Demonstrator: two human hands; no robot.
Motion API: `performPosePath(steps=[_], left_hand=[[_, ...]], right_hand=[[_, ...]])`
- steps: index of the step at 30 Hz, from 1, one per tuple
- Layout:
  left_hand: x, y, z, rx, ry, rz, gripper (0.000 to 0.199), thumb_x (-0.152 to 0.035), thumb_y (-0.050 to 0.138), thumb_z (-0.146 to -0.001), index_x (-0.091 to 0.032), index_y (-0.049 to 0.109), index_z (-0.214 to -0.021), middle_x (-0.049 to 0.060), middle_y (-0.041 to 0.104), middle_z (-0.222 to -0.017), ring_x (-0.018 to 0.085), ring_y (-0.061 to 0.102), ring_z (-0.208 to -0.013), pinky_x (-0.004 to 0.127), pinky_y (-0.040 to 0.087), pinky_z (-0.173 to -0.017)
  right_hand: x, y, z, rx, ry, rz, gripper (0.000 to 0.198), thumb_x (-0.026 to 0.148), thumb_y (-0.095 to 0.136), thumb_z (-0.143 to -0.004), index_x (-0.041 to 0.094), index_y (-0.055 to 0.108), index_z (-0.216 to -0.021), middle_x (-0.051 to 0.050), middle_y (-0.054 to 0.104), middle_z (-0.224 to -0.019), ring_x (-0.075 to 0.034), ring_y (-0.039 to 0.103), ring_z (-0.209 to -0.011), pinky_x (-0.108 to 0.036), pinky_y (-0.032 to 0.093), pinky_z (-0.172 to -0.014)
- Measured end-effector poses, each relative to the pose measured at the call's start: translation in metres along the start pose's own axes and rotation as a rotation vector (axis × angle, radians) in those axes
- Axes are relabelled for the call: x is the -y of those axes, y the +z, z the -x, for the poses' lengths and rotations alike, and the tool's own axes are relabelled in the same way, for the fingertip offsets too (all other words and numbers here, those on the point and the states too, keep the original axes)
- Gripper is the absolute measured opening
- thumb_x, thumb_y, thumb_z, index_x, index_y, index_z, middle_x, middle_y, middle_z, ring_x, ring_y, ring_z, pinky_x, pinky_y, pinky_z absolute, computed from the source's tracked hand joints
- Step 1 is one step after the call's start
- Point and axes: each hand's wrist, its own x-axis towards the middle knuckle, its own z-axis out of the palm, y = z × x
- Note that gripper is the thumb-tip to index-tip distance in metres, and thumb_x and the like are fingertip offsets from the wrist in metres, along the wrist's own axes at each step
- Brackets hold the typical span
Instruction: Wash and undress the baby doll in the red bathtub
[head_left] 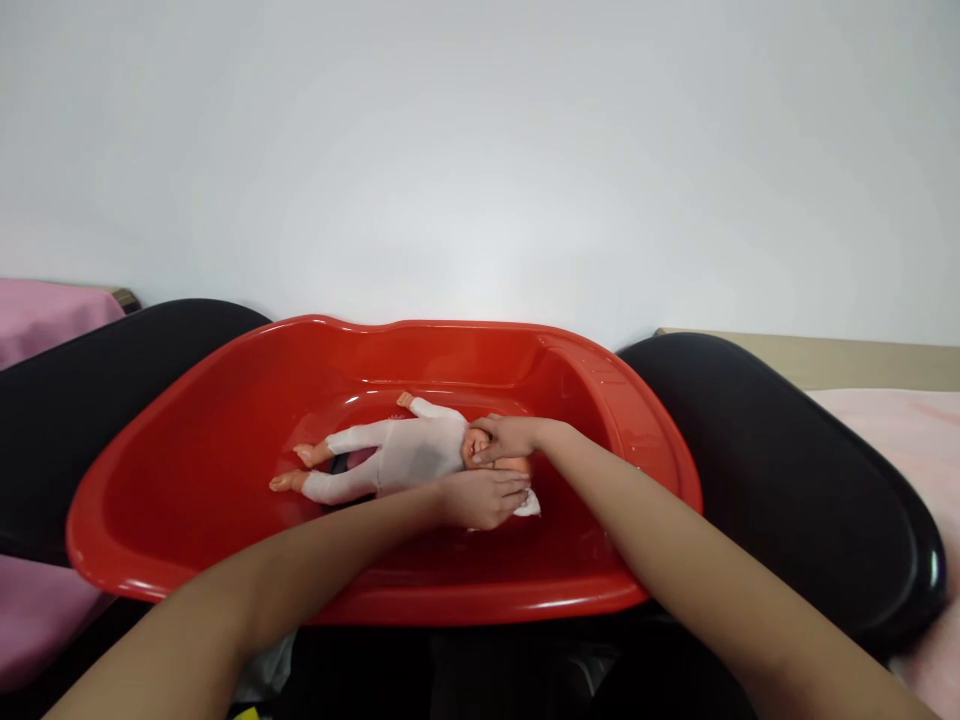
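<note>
A baby doll [397, 452] in a white bodysuit lies on its back in a red plastic tub [225, 420], feet to the left and head to the right. My right hand [504, 438] rests over the doll's face, fingers pressed on it. My left hand [484, 497] cups the doll's head and shoulder from the near side, and a bit of white cloth [529, 506] shows under it. Most of the doll's head is hidden by my hands.
The tub sits on a black rounded surface [787, 470] that spreads left and right. Pink fabric [45, 315] lies at the far left and pale pink fabric [900, 430] at the right. A plain white wall [480, 150] stands behind.
</note>
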Motion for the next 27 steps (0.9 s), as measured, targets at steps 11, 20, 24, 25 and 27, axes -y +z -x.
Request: performPosePath(steps=[11,20,24,25,27], left_hand=[[-0.01,0.023,0.013,0.165,-0.179,0.025,0.076,-0.009,0.067,-0.078,-0.022,0.062,-0.152,0.0,0.054,-0.159,0.022,0.033,-0.156,0.021,0.035,-0.116],[0.002,-0.008,0.014,0.103,-0.046,0.036,0.066,-0.024,0.06,-0.089,-0.014,0.06,-0.155,0.006,0.052,-0.161,0.025,0.034,-0.158,0.022,0.034,-0.121],[0.002,0.004,0.022,0.14,-0.063,0.186,0.071,-0.024,0.06,-0.089,-0.012,0.054,-0.158,0.008,0.053,-0.161,0.023,0.042,-0.153,0.02,0.035,-0.118],[0.002,0.004,0.027,0.142,-0.078,0.23,0.071,-0.023,0.059,-0.089,-0.013,0.054,-0.159,0.008,0.053,-0.161,0.023,0.045,-0.151,0.02,0.035,-0.118],[0.002,-0.002,0.043,0.133,-0.151,0.3,0.065,-0.024,0.061,-0.089,-0.022,0.06,-0.155,0.003,0.059,-0.155,0.023,0.052,-0.146,0.02,0.036,-0.118]], right_hand=[[0.006,-0.002,0.007,-0.011,0.003,0.015,0.083,0.08,0.047,-0.095,0.025,0.05,-0.158,-0.013,0.056,-0.155,-0.036,0.059,-0.134,-0.046,0.047,-0.112],[0.008,-0.003,0.007,-0.012,-0.005,-0.015,0.078,0.08,0.049,-0.094,0.026,0.059,-0.149,-0.012,0.061,-0.149,-0.035,0.062,-0.13,-0.046,0.05,-0.108],[0.006,-0.002,0.007,-0.003,0.029,0.047,0.076,0.076,0.053,-0.094,0.028,0.053,-0.154,-0.012,0.059,-0.151,-0.033,0.063,-0.129,-0.043,0.05,-0.107],[0.005,-0.001,0.006,0.002,0.033,0.047,0.075,0.074,0.058,-0.093,0.029,0.054,-0.153,-0.011,0.061,-0.149,-0.033,0.064,-0.127,-0.042,0.051,-0.105],[0.002,0.0,0.005,-0.008,0.037,0.04,0.08,0.071,0.071,-0.085,0.029,0.055,-0.15,-0.011,0.062,-0.146,-0.033,0.065,-0.125,-0.04,0.053,-0.103]])
